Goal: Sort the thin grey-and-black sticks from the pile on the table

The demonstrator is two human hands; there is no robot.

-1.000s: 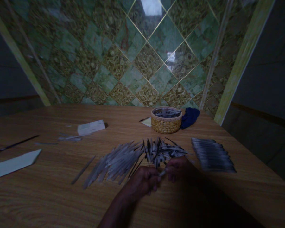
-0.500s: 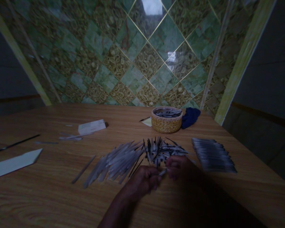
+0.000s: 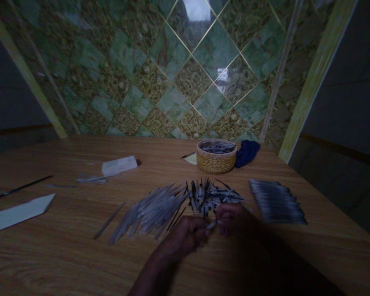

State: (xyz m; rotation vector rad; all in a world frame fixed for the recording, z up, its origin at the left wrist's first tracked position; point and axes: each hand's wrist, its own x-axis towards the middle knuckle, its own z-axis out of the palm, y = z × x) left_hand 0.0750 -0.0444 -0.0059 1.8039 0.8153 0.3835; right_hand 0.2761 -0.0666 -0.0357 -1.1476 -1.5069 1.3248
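A small pale stick-like piece [image 3: 212, 224] spans the gap between my two hands. My left hand [image 3: 189, 234] is closed on its left end, and my right hand [image 3: 231, 218] pinches its right end. Just beyond my hands lies a loose pile of dark-tipped thin pieces [image 3: 208, 193]. To the left of that pile, long translucent strips [image 3: 160, 209] are fanned out on the table. A neat row of dark-ended sticks [image 3: 276, 201] lies to the right of my right hand.
A woven basket [image 3: 216, 162] full of similar sticks stands at the back, beside a dark blue cloth [image 3: 248, 152]. A white box [image 3: 119, 165], a pale flat board [image 3: 20, 213] and a black rod [image 3: 20, 189] lie left on the wooden table [image 3: 64, 255].
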